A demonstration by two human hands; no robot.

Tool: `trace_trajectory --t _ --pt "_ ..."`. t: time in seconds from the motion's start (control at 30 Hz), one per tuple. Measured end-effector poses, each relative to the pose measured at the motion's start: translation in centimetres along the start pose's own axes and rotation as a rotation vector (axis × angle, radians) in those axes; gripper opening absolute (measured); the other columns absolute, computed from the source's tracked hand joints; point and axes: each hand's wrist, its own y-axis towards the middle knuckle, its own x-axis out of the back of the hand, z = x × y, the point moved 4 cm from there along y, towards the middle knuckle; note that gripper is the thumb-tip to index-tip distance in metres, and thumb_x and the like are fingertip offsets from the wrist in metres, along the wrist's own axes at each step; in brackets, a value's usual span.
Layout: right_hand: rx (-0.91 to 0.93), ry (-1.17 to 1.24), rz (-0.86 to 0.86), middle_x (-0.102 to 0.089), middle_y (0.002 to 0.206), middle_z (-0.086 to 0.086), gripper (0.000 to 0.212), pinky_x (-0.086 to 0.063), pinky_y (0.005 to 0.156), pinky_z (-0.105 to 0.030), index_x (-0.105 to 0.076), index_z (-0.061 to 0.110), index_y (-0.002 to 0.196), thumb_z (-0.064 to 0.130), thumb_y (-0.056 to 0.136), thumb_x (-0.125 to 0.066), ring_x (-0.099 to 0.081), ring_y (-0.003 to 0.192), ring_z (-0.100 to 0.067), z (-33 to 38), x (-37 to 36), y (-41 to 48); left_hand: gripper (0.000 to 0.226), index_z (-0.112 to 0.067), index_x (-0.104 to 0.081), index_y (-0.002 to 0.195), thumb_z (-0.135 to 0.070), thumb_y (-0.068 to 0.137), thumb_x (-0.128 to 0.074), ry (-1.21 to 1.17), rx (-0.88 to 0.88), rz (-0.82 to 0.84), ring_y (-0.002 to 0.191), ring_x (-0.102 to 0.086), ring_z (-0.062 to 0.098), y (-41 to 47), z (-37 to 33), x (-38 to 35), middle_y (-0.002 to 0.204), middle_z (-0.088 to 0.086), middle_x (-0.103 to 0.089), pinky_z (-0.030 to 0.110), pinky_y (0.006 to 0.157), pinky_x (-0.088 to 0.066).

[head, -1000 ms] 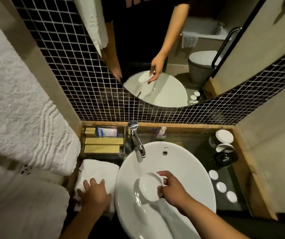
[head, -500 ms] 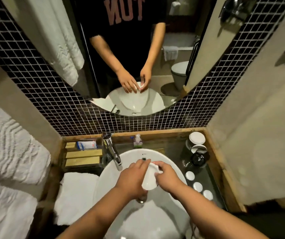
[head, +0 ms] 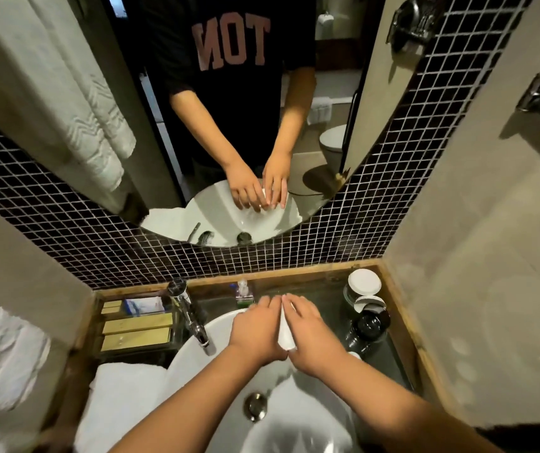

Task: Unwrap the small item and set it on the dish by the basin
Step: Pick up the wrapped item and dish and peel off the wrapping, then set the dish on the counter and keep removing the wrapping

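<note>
A small round white wrapped item is pinched edge-up between both my hands over the back part of the white basin. My left hand grips its left side and my right hand grips its right side, fingertips meeting at its top. Most of the item is hidden by my fingers. I cannot make out the dish by the basin; my hands and arms cover part of the counter to the right.
A chrome tap stands left of my hands. A tray of gold boxes and a folded white towel lie on the left. White-lidded jars and a black container stand on the right. The drain sits below my wrists.
My left hand left the towel and joined my right hand on the white item. Both hands carried it toward the back of the basin and turned it edge-up. The camera tilted upward.
</note>
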Motion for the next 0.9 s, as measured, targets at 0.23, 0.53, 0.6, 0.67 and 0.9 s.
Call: trace_trajectory --t 0.23,0.53,0.6,0.67,0.9 --pt "-0.074 -0.026 -0.055 -0.017 0.164 -0.009 0.097 -0.027 0.119 -0.037 -0.011 0.008 0.156 0.022 0.083 -0.075 -0.019 0.148 -0.026 -5.1 2.6 6.1 0.097 -0.019 -0.038 0.135 -0.055 0.058 -0.084 0.028 -0.044 0.001 0.106 -0.062 0.025 8.9 -2.2 -0.5 0.125 0.004 -0.056 0.041 0.079 -0.052" --pt "-0.232 -0.016 0.031 -0.034 0.153 -0.013 0.089 -0.03 0.117 -0.04 -0.022 0.01 0.153 0.022 0.083 -0.076 -0.033 0.14 -0.03 -12.5 -1.6 8.1 0.12 -0.014 -0.015 0.156 -0.036 0.065 -0.091 -0.133 -0.048 0.243 0.129 -0.051 0.029 14.5 -5.4 -9.6 0.151 0.008 -0.038 0.04 0.105 -0.045" --pt "-0.262 -0.013 0.012 -0.04 0.149 -0.011 0.077 -0.032 0.116 -0.038 -0.029 0.014 0.15 0.022 0.086 -0.071 -0.038 0.136 -0.028 -13.9 -2.2 8.5 0.121 -0.013 -0.019 0.155 -0.035 0.062 -0.093 -0.152 -0.047 0.299 0.133 -0.046 0.028 15.6 -5.1 -10.7 0.15 0.009 -0.039 0.038 0.108 -0.041" --pt "-0.23 -0.069 0.02 -0.045 0.146 -0.012 0.06 -0.032 0.114 -0.039 -0.035 0.012 0.147 0.021 0.093 -0.06 -0.04 0.133 -0.029 -14.7 -3.1 8.9 0.113 -0.015 -0.033 0.149 -0.038 0.057 -0.094 -0.139 -0.048 0.321 0.128 -0.048 0.026 16.5 -4.8 -11.5 0.144 0.008 -0.046 0.035 0.105 -0.042" --pt "-0.212 -0.138 0.079 -0.051 0.14 -0.015 0.058 -0.036 0.11 -0.04 -0.04 0.012 0.142 0.022 0.091 -0.064 -0.046 0.128 -0.03 -15.9 -4.7 10.7 0.094 -0.026 -0.047 0.131 -0.055 0.053 -0.091 -0.056 -0.007 0.301 0.114 -0.057 0.022 17.6 -3.7 -13.5 0.128 0.0 -0.053 0.036 0.087 -0.051"
